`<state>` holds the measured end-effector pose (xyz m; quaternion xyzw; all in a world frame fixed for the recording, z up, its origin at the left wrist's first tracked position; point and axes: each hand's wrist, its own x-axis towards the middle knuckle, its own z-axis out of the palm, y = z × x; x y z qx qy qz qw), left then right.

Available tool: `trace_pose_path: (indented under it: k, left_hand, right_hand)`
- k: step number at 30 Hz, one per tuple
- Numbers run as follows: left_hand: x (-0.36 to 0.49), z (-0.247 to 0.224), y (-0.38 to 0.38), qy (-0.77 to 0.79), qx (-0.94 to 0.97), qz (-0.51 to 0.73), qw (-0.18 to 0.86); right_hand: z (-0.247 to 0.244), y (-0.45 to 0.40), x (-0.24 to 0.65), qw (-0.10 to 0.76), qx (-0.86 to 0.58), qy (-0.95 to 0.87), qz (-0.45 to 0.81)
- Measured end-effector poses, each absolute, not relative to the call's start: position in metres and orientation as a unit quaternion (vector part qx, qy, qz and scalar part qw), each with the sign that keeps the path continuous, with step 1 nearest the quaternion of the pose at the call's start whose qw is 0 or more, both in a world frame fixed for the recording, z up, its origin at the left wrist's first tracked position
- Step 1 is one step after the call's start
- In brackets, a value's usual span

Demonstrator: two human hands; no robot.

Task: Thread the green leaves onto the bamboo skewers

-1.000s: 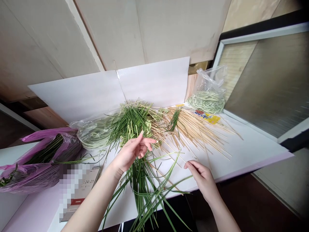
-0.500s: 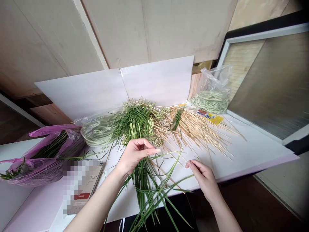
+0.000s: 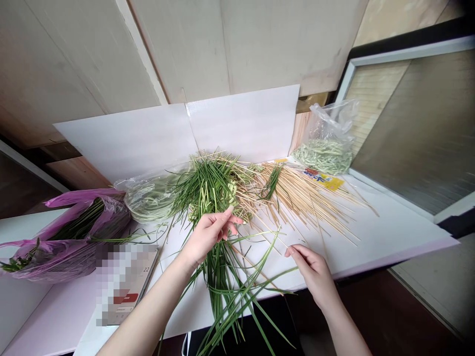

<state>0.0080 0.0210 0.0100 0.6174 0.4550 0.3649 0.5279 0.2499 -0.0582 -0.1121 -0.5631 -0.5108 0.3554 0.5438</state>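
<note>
Bunch of long green leafy stalks (image 3: 222, 282) hanging over white bench (image 3: 389, 232) edge, left of pale wooden skewer pile (image 3: 300, 202) | left hand (image 3: 210, 235) grip half-open over bunch | right hand (image 3: 311, 272) grip pinched below pile, contents unclear | my worry: overhanging weight slides stalks floorward

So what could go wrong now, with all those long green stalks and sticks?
The long green stalks by the left hand hang over the edge of the white table, so they might slide onto the floor. The loose bamboo skewers lie close to the right hand, so a bump could scatter them, and one might poke the fingers.
</note>
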Motion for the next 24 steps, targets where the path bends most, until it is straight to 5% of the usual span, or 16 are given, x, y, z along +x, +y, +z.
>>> trace_pose_path:
  k: [6, 11, 17, 24]
  left_hand:
    - [0.005, -0.009, 0.045, 0.498, 0.712, 0.346, 0.355]
    - [0.007, -0.015, 0.070, 0.546, 0.809, 0.169, 0.138]
    - [-0.009, -0.016, 0.100, 0.655, 0.732, 0.186, -0.016]
    - [-0.026, -0.031, 0.122, 0.695, 0.703, 0.151, -0.027]
  right_hand:
    - [-0.113, -0.058, 0.250, 0.540, -0.570, -0.511, 0.350]
    - [-0.112, -0.058, 0.250, 0.541, -0.566, -0.513, 0.351]
    - [-0.111, -0.058, 0.252, 0.545, -0.562, -0.514, 0.350]
    - [-0.113, -0.057, 0.252, 0.545, -0.564, -0.516, 0.345]
